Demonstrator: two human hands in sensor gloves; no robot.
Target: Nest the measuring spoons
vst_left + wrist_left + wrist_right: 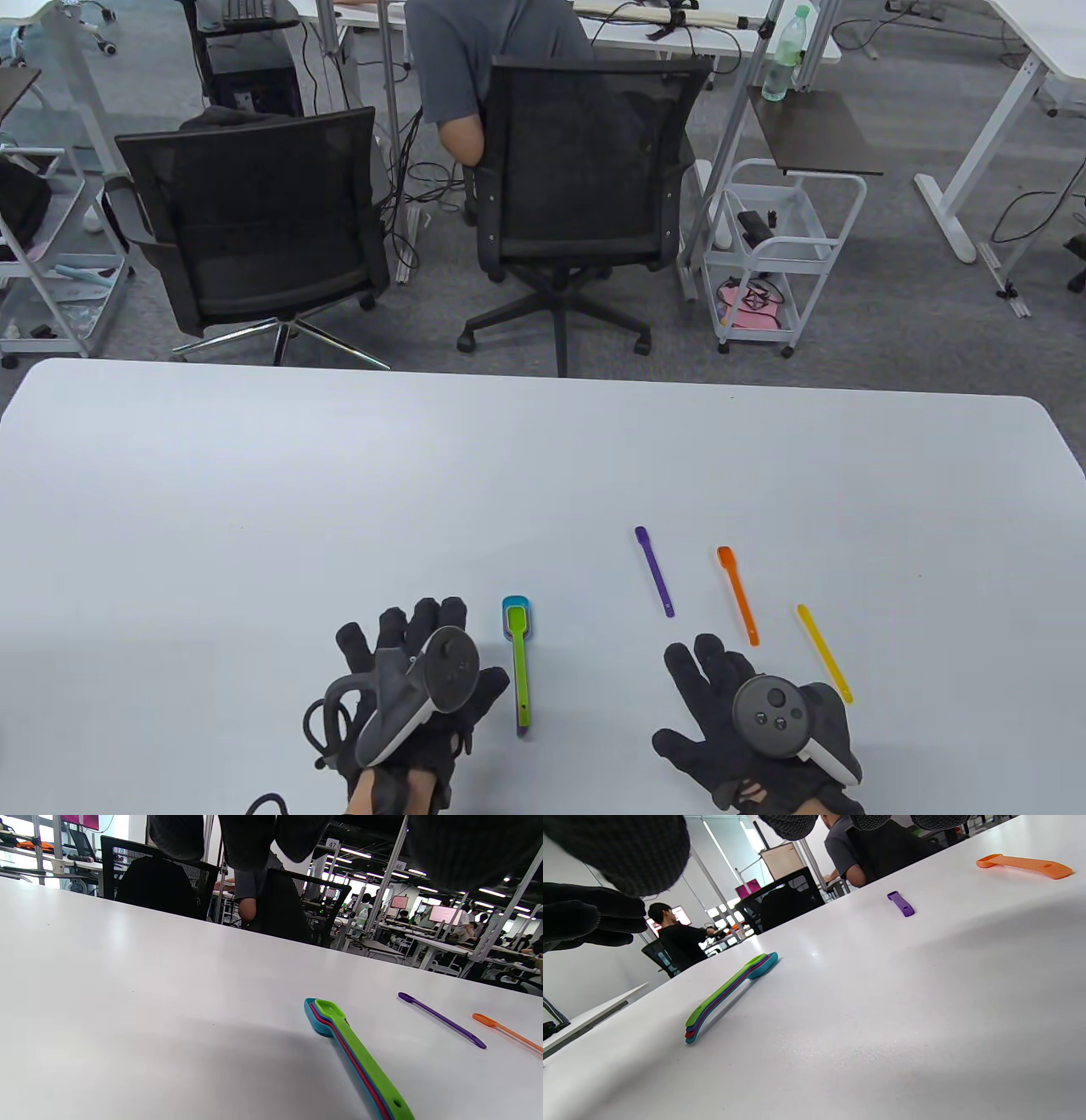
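A nested stack of measuring spoons point(519, 662), green on top over red, purple and teal, lies on the white table between my hands; it also shows in the left wrist view point(356, 1056) and the right wrist view point(729, 995). A purple spoon point(654, 570), an orange spoon point(737, 594) and a yellow spoon point(824, 652) lie apart to the right. My left hand point(407, 654) hovers just left of the stack, fingers spread, holding nothing. My right hand point(721, 696) is open and empty, below the purple and orange spoons.
The white table point(339, 509) has its far edge toward two black office chairs point(254, 221) and a seated person point(501, 76). A white cart point(772, 255) stands beyond the table at the right.
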